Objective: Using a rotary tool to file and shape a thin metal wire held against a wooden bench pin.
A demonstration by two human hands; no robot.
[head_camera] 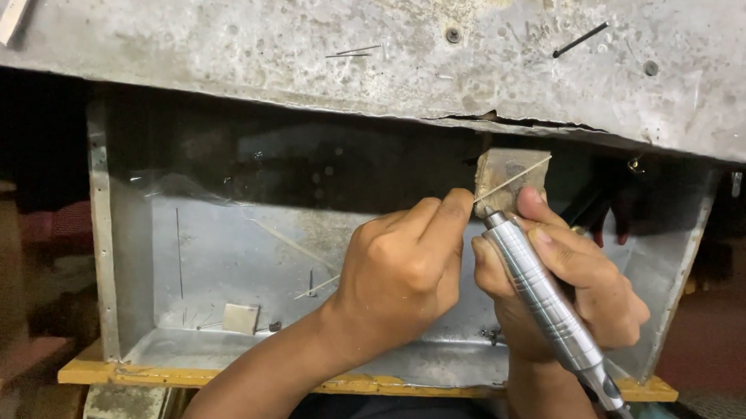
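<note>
Grinding a thin wire [513, 175] against the wooden peg [506, 177] under the bench [379, 44].
Left hand [404, 268] pinches wire; right hand [565, 278], grip closed around the rotary tool [543, 302]. Judgement: wire could flex off the peg and the tip nick fingers.

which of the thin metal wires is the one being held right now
The pale wire pinched by the left hand against the small wooden block. The dark wire lies loose on the bench top, and another lies in the tray below.
</note>
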